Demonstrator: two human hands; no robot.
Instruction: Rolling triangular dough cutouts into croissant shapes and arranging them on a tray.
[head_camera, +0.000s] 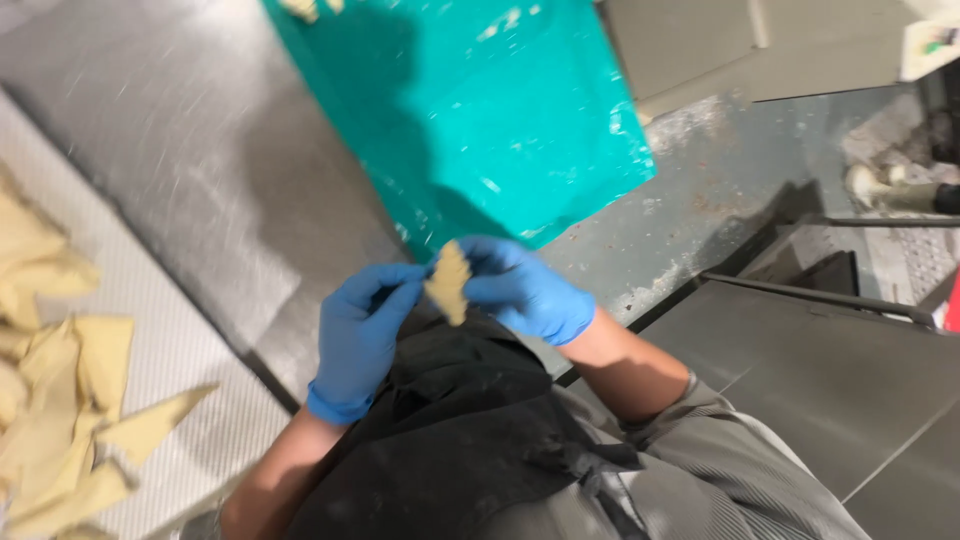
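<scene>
Dough triangles (60, 400) lying on the ridged mat (190, 350), far left. Left hand (358, 335), blue-gloved, wrist bent upward, fingers (400, 290) pinching a small dough piece (449, 282) held above the steel tabletop (180, 170). Right hand (525, 290) curling over, gripping its other edge, probably folding it. Teal board (500, 110) lying beyond.

A small pale-beige dough piece (449, 282), elongated with ridged edges, stands roughly upright, pointed end toward twelve o'clock, held off the worktop.
</scene>
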